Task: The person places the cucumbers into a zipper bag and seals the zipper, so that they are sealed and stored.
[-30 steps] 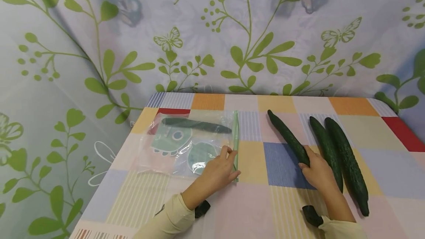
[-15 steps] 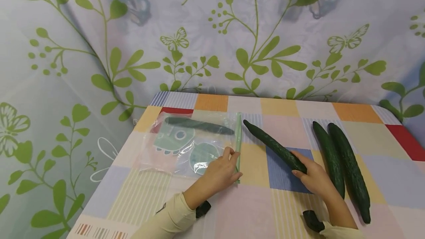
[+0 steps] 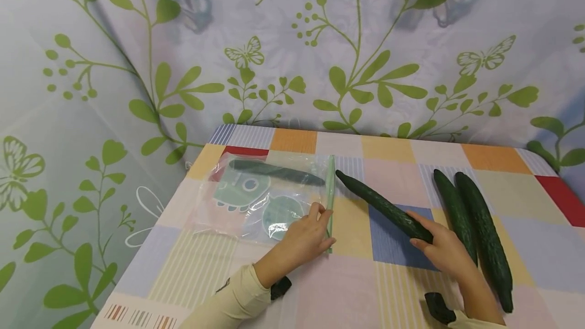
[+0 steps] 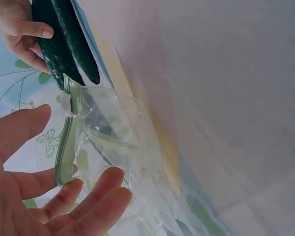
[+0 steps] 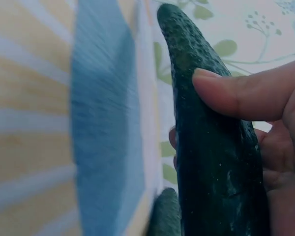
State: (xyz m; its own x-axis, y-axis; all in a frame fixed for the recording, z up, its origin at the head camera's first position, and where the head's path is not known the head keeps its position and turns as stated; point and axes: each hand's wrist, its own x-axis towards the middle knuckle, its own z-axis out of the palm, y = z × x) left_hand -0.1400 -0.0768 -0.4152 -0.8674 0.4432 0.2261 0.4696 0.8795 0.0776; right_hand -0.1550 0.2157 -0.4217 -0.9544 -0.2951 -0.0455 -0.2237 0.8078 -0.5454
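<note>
My right hand (image 3: 445, 248) grips a long dark green cucumber (image 3: 384, 204) near its near end. The cucumber slants up and left, its far tip close to the green zip strip (image 3: 331, 182) of a clear zip bag (image 3: 207, 217). Another cucumber (image 3: 279, 171) lies inside the bag, along its far side. My left hand (image 3: 299, 240) is at the bag's mouth, fingers loosely bent against the strip. In the left wrist view the thumb stands apart from the green strip (image 4: 66, 147). The right wrist view shows the thumb pressed on the bumpy cucumber (image 5: 211, 162).
Two more cucumbers (image 3: 486, 237) lie side by side at the right, just past the right hand. A patchwork-patterned cloth (image 3: 343, 283) covers the table. Behind it hangs a leaf-print curtain (image 3: 274, 29). Black straps (image 3: 439, 308) show at both wrists.
The right hand has swung the cucumber's far tip left to beside the bag's zip strip. The left hand stays at the strip. The view has shifted slightly.
</note>
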